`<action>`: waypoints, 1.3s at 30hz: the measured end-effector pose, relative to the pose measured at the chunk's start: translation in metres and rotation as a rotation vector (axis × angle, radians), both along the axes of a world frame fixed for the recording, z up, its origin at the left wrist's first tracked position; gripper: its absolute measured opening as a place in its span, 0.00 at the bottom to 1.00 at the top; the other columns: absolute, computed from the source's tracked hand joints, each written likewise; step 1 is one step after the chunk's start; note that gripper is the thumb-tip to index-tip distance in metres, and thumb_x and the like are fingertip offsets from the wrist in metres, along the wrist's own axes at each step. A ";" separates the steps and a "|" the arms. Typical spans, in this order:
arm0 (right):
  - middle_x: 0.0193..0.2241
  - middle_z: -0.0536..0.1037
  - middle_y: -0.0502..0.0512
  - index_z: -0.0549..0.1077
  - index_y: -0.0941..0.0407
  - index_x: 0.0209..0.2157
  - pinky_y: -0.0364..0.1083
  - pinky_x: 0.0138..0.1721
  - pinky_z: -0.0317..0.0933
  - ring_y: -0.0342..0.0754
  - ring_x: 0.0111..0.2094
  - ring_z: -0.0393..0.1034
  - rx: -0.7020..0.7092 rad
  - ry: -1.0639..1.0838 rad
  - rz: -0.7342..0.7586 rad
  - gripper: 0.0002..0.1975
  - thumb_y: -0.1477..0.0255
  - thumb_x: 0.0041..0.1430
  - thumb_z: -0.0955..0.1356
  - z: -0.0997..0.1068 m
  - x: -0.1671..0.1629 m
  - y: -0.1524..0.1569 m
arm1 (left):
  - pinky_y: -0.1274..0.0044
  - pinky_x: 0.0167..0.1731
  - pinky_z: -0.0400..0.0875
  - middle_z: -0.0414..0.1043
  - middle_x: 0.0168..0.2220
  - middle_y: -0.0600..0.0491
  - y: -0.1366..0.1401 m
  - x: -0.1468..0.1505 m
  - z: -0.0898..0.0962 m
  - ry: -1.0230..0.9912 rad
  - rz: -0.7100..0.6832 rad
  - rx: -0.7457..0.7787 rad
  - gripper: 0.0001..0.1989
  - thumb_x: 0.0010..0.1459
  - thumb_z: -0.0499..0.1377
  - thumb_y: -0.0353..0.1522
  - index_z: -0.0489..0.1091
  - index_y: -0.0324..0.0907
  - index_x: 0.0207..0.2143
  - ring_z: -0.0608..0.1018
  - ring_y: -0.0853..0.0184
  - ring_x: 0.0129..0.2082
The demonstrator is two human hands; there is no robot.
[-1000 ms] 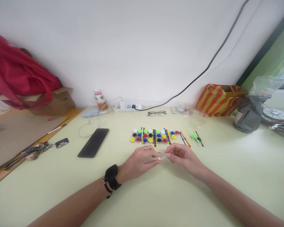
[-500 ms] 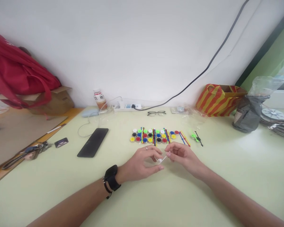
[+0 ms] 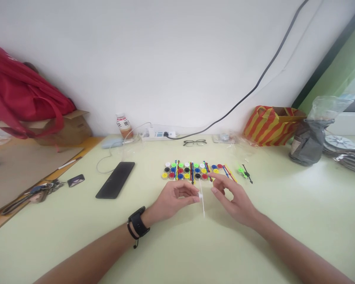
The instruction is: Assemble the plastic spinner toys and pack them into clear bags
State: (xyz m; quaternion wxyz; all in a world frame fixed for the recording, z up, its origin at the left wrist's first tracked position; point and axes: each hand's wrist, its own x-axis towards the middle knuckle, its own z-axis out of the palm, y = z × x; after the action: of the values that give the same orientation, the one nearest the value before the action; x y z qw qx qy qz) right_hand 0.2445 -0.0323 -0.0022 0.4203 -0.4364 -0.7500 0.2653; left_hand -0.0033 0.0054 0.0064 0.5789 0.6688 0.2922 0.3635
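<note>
My left hand (image 3: 176, 199) pinches the hub of a white spinner arrow (image 3: 203, 205) between thumb and fingers. The thin white arrow stands out from the hub, one end pointing up and the other down. To its right, my right hand (image 3: 232, 197) is apart from it, thumb and forefinger spread with nothing between them. Just beyond both hands lie rows of small coloured round bases (image 3: 187, 176), with bundles of coloured arrows (image 3: 192, 173) set between them. A green and black spinner piece (image 3: 245, 172) lies by itself to the right.
A black phone (image 3: 115, 180) and keys (image 3: 44, 189) lie at the left. Against the wall stand a bottle (image 3: 124, 126), a power strip (image 3: 158, 136), glasses (image 3: 195, 142) and a striped bag (image 3: 272, 126). A grey bag (image 3: 307, 144) is at the far right.
My right hand has let go of the white arrow and moved right, its fingers opening. My left fingers have closed on the hub, and the arrow has turned from slanted to nearly upright.
</note>
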 end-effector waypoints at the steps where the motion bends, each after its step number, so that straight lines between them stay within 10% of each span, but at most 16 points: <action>1: 0.34 0.71 0.53 0.62 0.47 0.66 0.49 0.36 0.66 0.48 0.32 0.66 0.006 -0.024 0.028 0.23 0.65 0.72 0.62 -0.001 -0.001 -0.002 | 0.71 0.45 0.79 0.81 0.38 0.48 0.000 0.000 0.000 -0.008 0.002 -0.016 0.13 0.55 0.73 0.37 0.79 0.38 0.38 0.82 0.65 0.38; 5: 0.41 0.71 0.54 0.58 0.46 0.67 0.50 0.40 0.66 0.46 0.32 0.66 0.036 -0.001 0.061 0.24 0.65 0.72 0.63 -0.002 -0.004 -0.007 | 0.72 0.44 0.79 0.81 0.37 0.48 0.000 0.000 0.000 -0.030 0.004 -0.039 0.12 0.54 0.73 0.35 0.80 0.38 0.38 0.82 0.65 0.38; 8: 0.37 0.70 0.54 0.73 0.53 0.41 0.49 0.39 0.63 0.45 0.31 0.63 -0.103 0.011 0.127 0.12 0.63 0.73 0.61 0.006 -0.005 -0.009 | 0.73 0.44 0.79 0.81 0.37 0.49 0.000 0.000 -0.001 -0.036 0.004 -0.039 0.12 0.55 0.73 0.35 0.80 0.38 0.38 0.82 0.66 0.37; 11: 0.23 0.58 0.49 0.55 0.55 0.20 0.46 0.29 0.53 0.43 0.24 0.52 -0.306 0.016 0.282 0.28 0.58 0.75 0.58 0.014 -0.003 -0.007 | 0.74 0.45 0.79 0.81 0.37 0.49 0.000 0.001 -0.001 -0.035 0.018 -0.026 0.11 0.54 0.74 0.34 0.80 0.38 0.37 0.82 0.66 0.38; 24: 0.33 0.74 0.51 0.71 0.54 0.41 0.46 0.37 0.63 0.45 0.33 0.67 -0.318 0.098 0.204 0.10 0.61 0.69 0.68 0.015 -0.012 -0.005 | 0.73 0.45 0.78 0.80 0.40 0.48 -0.002 0.001 -0.002 -0.019 -0.032 0.023 0.11 0.58 0.71 0.34 0.80 0.39 0.42 0.81 0.65 0.39; 39: 0.34 0.77 0.53 0.73 0.55 0.40 0.46 0.39 0.65 0.46 0.34 0.71 -0.289 0.143 0.143 0.10 0.62 0.69 0.67 0.013 -0.007 0.001 | 0.69 0.49 0.77 0.76 0.51 0.46 -0.005 0.001 -0.001 0.090 -0.020 0.145 0.20 0.59 0.70 0.36 0.75 0.43 0.53 0.80 0.63 0.44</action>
State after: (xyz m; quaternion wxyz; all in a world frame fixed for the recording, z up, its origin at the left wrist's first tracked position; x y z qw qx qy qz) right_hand 0.2376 -0.0308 0.0112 0.3855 -0.4179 -0.7015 0.4297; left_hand -0.0027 0.0005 0.0057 0.5191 0.7274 0.2841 0.3475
